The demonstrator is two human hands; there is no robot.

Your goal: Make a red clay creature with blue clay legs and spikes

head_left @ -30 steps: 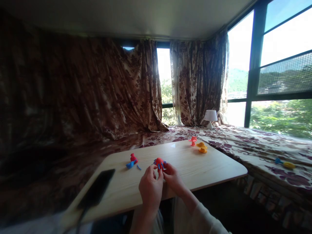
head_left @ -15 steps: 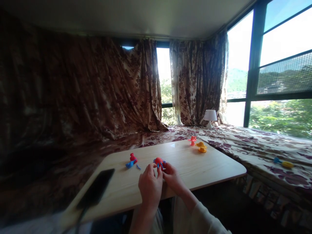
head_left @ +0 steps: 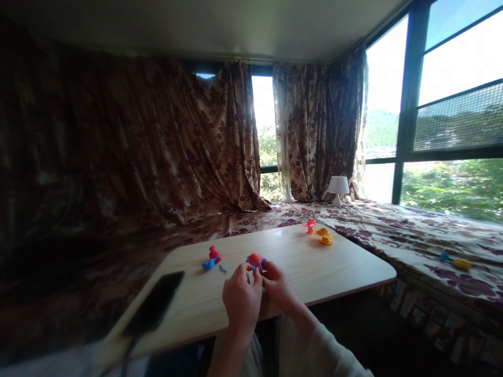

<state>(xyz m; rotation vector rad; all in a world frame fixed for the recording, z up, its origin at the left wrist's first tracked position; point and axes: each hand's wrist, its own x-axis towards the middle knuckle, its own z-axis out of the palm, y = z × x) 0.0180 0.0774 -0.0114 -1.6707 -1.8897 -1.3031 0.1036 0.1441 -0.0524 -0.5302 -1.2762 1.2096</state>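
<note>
My left hand (head_left: 242, 296) is closed, its thumb and fingers pinching the near side of a small figure (head_left: 256, 258). This figure has a rounded red body with thin blue legs around it and looks like a modelling clay crab or spider. On its right side, my right hand (head_left: 280, 287) closes its fingertips against it. The fingers hide the figure's lower and near parts. To the left on the table lie a red clay lump (head_left: 214, 253), a blue clay lump (head_left: 209, 264) touching it, and a thin blue strip (head_left: 223, 268).
A pale wooden table (head_left: 286, 246) bears a dark flat phone-like device (head_left: 155, 303) with a cable at left. At the far right edge stand a pink-red piece (head_left: 310, 225) and yellow pieces (head_left: 325, 240). A blue-and-yellow item (head_left: 458, 261) and a white lamp (head_left: 338, 188) rest on patterned cloth.
The red body appears tilted very slightly to the left between my fingers. Both hands stay in almost the same place, and the other pieces have not moved.
</note>
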